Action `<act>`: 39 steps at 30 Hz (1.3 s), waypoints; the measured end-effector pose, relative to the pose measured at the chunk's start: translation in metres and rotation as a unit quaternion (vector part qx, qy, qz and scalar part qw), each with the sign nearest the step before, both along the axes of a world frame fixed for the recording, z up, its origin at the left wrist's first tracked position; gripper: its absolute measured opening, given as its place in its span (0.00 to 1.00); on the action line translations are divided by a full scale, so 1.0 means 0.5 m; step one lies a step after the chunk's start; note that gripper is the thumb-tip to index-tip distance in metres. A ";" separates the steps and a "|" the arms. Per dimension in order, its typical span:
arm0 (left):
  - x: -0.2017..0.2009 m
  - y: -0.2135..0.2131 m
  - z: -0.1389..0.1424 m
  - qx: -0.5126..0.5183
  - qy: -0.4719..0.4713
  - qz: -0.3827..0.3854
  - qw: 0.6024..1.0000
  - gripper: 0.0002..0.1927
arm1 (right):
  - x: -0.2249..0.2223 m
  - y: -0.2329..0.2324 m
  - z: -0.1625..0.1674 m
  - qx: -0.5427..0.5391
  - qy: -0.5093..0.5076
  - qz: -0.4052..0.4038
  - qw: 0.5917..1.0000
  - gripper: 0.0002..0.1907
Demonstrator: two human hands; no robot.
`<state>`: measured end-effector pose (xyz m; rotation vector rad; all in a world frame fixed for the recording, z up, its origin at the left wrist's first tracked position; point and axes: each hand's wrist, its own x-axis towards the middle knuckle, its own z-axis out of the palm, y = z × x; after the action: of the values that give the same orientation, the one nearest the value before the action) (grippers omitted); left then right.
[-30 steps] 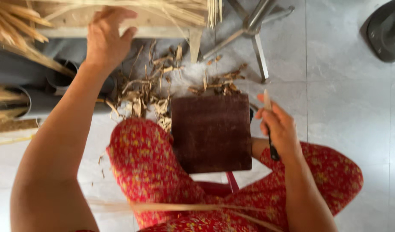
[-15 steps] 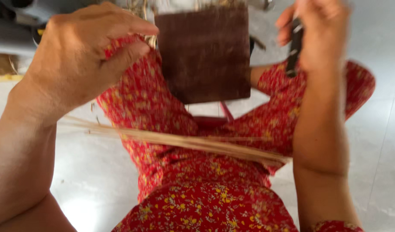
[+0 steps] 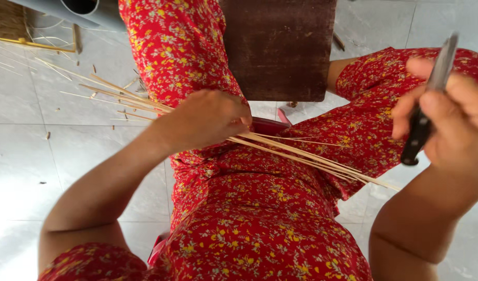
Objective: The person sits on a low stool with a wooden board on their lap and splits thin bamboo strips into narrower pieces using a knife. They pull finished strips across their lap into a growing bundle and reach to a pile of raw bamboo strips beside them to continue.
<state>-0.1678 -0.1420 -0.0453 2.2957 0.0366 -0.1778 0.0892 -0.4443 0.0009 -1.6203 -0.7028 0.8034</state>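
Note:
My left hand [image 3: 207,118] is closed around a bundle of thin pale bamboo strips [image 3: 306,155] that lies across my lap, over a red flowered garment. The strips stick out to both sides of the fist. My right hand [image 3: 447,117] is raised at the right and grips a knife [image 3: 428,101] by its black handle, the blade pointing up. A dark brown wooden block [image 3: 278,47] rests between my knees, just beyond the left hand.
A grey pipe [image 3: 77,9] and a woven mat [image 3: 10,21] lie at the top left. Loose strips and shavings [image 3: 67,73] are scattered on the grey tiled floor there.
My left hand came down from the pile ahead and closed on the strips across my lap. The right hand with the knife moved right. The view tilted down toward my lap.

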 end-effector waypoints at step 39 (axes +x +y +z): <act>0.010 -0.065 -0.014 -0.162 -0.063 0.107 0.979 0.05 | -0.157 -0.066 0.001 0.106 0.012 -0.135 0.985 0.16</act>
<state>-0.1629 -0.1743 -0.0525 1.9570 0.1766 0.0699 0.0105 -0.4771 0.0014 -1.4713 -0.5182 0.5313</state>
